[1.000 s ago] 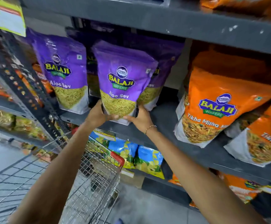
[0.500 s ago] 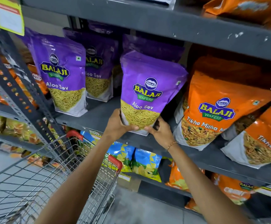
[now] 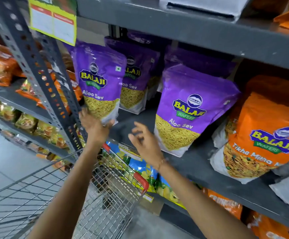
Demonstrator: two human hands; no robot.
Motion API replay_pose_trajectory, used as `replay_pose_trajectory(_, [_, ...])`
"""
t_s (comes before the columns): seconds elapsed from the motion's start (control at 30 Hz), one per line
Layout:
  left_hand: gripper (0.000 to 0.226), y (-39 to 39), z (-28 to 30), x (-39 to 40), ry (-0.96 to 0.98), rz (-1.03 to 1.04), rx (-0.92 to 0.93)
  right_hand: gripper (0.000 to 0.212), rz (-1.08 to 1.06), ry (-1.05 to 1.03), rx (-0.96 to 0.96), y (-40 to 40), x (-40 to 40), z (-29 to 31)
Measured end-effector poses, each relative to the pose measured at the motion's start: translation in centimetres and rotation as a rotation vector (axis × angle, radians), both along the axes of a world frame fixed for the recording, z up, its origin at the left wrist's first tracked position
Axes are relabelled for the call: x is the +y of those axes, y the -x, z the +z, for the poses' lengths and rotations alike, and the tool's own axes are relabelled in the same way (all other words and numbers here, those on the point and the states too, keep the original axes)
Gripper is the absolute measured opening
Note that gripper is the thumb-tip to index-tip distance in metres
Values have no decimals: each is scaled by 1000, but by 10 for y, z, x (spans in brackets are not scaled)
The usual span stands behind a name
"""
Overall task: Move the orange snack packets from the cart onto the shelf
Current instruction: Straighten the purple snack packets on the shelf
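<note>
The left hand (image 3: 95,125) gripped the bottom of a purple packet (image 3: 99,83) on the shelf (image 3: 200,168). The right hand (image 3: 144,144) hovered open and blurred, empty, beside another purple one (image 3: 190,111). An orange packet (image 3: 264,133) stood on the shelf at right; the cart (image 3: 109,192) sat below.

Purple packets (image 3: 190,109), orange packet (image 3: 267,128)

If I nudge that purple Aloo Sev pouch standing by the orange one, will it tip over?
Probably fairly easily. The purple Aloo Sev pouch stands on a narrow gusset and already leans back. Its glossy film may slide on the shelf. The orange pouch beside it might stop a rightward fall.
</note>
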State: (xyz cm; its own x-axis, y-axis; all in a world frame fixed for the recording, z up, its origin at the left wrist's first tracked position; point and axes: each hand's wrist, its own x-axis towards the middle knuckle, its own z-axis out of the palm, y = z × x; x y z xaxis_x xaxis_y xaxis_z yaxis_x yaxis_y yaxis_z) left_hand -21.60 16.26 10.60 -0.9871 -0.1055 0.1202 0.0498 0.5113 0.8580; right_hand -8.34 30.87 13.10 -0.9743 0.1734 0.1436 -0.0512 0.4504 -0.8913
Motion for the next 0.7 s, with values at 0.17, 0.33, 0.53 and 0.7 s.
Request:
replay_pose_trajectory(0.17, [77,29,-4,-20,-80,-140,-40,65,110,-17,-154,109,-16,2])
replay_pose_trajectory(0.33, [62,33,-11,-29,83,-195,60,55,-20,-25,-91,128,-27,-12])
replay_pose_trajectory(0.53, [65,8,-8,-7,-47,-157,155,42,-96,10,-68,112,-12,-22])
replay_pose_trajectory(0.7, [80,-10,-12,8,-6,-126,142,42,-124,-4,-93,101,-1,-23])
